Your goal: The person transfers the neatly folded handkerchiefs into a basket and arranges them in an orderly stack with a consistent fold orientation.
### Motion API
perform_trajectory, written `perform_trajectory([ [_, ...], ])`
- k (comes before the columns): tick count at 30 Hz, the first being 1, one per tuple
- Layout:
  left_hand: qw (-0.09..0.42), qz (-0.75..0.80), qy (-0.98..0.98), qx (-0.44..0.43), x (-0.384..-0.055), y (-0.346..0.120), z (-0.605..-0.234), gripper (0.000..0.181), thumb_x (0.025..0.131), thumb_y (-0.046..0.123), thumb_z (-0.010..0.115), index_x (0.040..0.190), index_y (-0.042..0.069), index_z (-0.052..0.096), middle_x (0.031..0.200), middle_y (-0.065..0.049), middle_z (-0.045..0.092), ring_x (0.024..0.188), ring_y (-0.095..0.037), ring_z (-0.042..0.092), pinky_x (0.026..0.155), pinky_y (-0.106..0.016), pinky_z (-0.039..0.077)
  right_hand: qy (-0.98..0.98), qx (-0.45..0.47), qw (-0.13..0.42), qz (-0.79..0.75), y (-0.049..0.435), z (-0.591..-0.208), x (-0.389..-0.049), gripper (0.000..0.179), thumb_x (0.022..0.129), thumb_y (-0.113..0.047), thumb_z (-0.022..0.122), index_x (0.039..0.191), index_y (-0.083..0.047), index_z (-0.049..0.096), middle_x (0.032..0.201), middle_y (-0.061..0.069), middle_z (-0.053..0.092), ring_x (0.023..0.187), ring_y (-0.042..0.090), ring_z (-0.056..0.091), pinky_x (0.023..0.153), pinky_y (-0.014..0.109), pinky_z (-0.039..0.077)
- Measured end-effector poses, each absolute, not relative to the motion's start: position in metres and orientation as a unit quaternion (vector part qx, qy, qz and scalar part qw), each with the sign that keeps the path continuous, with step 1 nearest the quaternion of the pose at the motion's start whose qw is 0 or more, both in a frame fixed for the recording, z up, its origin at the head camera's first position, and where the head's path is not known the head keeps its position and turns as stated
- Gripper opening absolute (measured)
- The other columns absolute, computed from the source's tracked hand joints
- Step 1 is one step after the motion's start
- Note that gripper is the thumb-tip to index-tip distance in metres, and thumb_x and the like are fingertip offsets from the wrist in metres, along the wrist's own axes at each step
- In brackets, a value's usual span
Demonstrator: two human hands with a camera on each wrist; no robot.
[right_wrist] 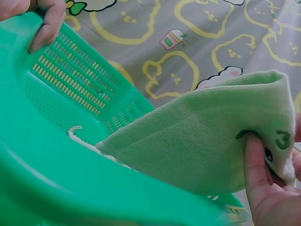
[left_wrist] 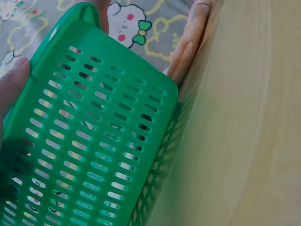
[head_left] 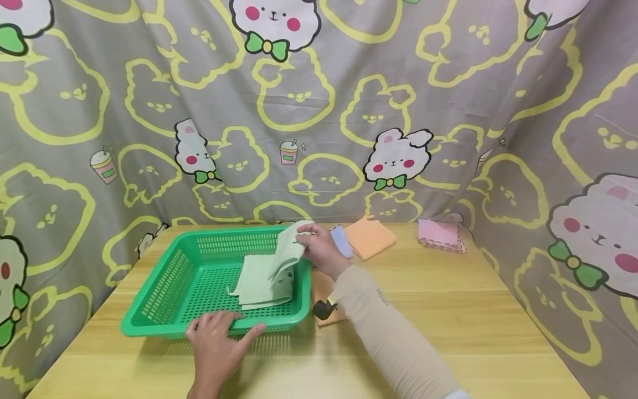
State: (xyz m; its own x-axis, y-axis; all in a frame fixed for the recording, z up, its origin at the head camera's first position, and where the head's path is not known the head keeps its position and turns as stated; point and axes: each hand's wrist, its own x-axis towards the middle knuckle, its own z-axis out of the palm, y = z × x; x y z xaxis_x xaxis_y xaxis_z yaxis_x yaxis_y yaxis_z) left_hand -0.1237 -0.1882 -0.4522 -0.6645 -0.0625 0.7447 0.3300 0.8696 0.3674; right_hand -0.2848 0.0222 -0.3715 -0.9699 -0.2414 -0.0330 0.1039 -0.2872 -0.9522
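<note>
At the near rim of the green plastic basket (head_left: 137, 327), my left hand (head_left: 216, 343) grips with fingers over the edge and thumb outside. My right hand (head_left: 323, 250) pinches a pale green towel (head_left: 291, 244) above the basket's right side. Embroidered face marks show on this towel (right_wrist: 188, 136) in the right wrist view, next to the pinching fingers. Pale green folded cloth (head_left: 261, 282) with a hanging loop lies on the basket floor under the lifted part. Whether both belong to one towel I cannot tell.
Right of the basket, an orange cloth (head_left: 323, 282) with a dark patch lies partly behind the right forearm. Farther back are a blue cloth (head_left: 341, 241), another orange cloth (head_left: 371, 239) and pink cloths (head_left: 440, 234). A patterned curtain (head_left: 329, 111) hangs behind the wooden table (head_left: 448, 310).
</note>
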Motion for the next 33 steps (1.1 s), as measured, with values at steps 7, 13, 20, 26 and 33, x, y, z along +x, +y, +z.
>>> perform_trajectory([
  [7,0.404,-0.244,-0.878,-0.078,-0.125,-0.188,-0.452,0.053,0.067,0.064,0.076,0.074,0.012,0.067,0.077,-0.006,0.067,0.077,-0.031,0.053,0.081,-0.060,0.025,0.571,-0.057,0.115,-0.811,0.017,-0.371,-0.282,0.013,0.097,-0.005,0.056,0.109,0.001,0.055,0.093,0.009,0.060,0.074,0.014,0.061,0.066,0.025,0.050],
  [13,0.405,-0.244,-0.878,-0.080,-0.125,-0.188,-0.452,0.054,0.067,0.065,0.075,0.074,0.012,0.067,0.077,-0.005,0.067,0.078,-0.031,0.053,0.081,-0.060,0.024,0.567,-0.053,0.116,-0.814,0.012,-0.373,-0.282,0.015,0.095,-0.002,0.057,0.109,0.002,0.055,0.091,0.009,0.060,0.072,0.014,0.060,0.065,0.025,0.051],
  [20,0.404,-0.244,-0.878,-0.079,-0.124,-0.188,-0.450,0.053,0.067,0.063,0.076,0.074,0.012,0.067,0.077,-0.005,0.067,0.078,-0.031,0.052,0.081,-0.060,0.024,0.560,-0.046,0.118,-0.819,0.005,-0.372,-0.283,0.016,0.094,0.000,0.056,0.109,0.003,0.055,0.094,0.010,0.059,0.074,0.014,0.060,0.065,0.025,0.050],
  [26,0.402,-0.243,-0.879,-0.079,-0.124,-0.188,-0.449,0.052,0.066,0.062,0.077,0.074,0.012,0.068,0.076,-0.005,0.067,0.078,-0.031,0.052,0.081,-0.060,0.024,0.552,-0.036,0.116,-0.825,-0.002,-0.371,-0.283,0.016,0.092,0.001,0.057,0.108,0.003,0.056,0.093,0.010,0.059,0.073,0.015,0.060,0.062,0.025,0.050],
  [33,0.410,-0.246,-0.874,-0.085,-0.124,-0.188,-0.450,0.055,0.069,0.066,0.074,0.074,0.011,0.068,0.076,-0.006,0.067,0.077,-0.031,0.052,0.080,-0.060,0.024,0.545,-0.029,0.109,-0.830,-0.011,-0.370,-0.280,0.017,0.090,0.003,0.057,0.108,0.004,0.056,0.094,0.010,0.058,0.073,0.016,0.060,0.063,0.025,0.051],
])
